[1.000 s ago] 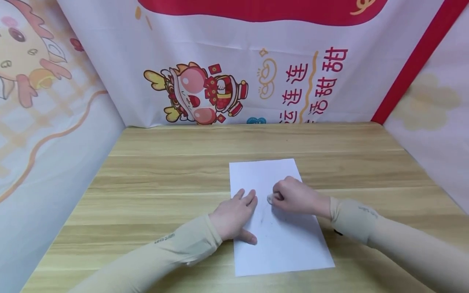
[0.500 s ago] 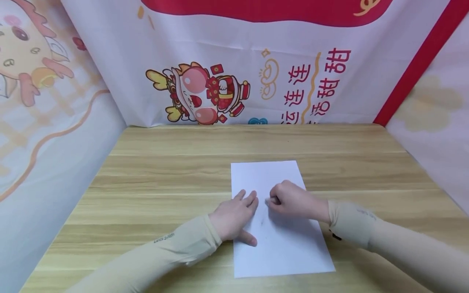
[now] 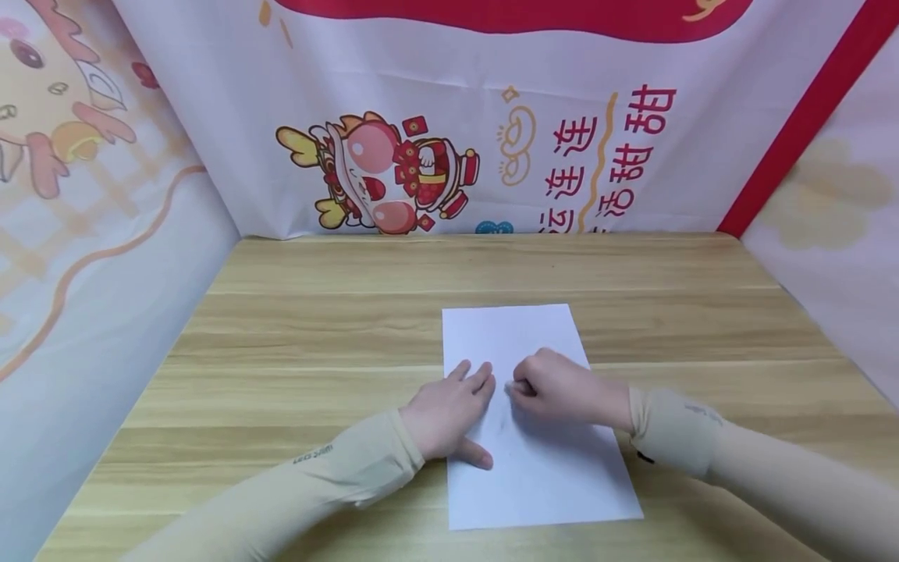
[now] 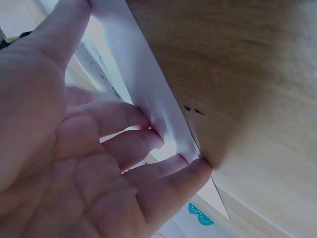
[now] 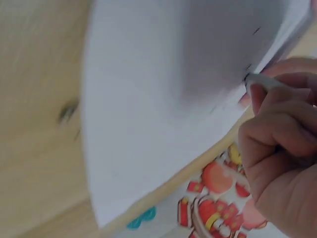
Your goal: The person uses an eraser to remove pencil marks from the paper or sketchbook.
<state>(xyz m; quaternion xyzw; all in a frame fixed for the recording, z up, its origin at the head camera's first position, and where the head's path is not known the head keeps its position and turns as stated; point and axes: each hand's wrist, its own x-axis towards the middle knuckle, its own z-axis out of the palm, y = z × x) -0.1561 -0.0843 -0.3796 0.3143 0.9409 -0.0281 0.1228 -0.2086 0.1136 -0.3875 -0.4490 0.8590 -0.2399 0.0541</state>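
Note:
A white sheet of paper (image 3: 548, 484) lies on the table in the head view. Spread over its left edge, my left hand (image 3: 448, 412) presses it down with straight fingers, thumb apart. My right hand (image 3: 565, 388) pinches a small whitish eraser (image 5: 265, 82) with a darkened tip against the middle of the sheet. Most of the eraser is hidden by the curled fingers. Near it, a faint grey smudge (image 3: 502, 424) and short dark bits show on the paper.
The wooden table (image 3: 295, 328) extends around the sheet on all sides. A printed cloth (image 3: 421, 62) hangs along the back edge, with more cloth at both sides. Small dark marks (image 4: 193, 110) show on the wood in the left wrist view.
My right hand has shifted slightly left and toward me on the paper, eraser still pinched. Some dark specks around the smudge look fainter. The left hand stays in place.

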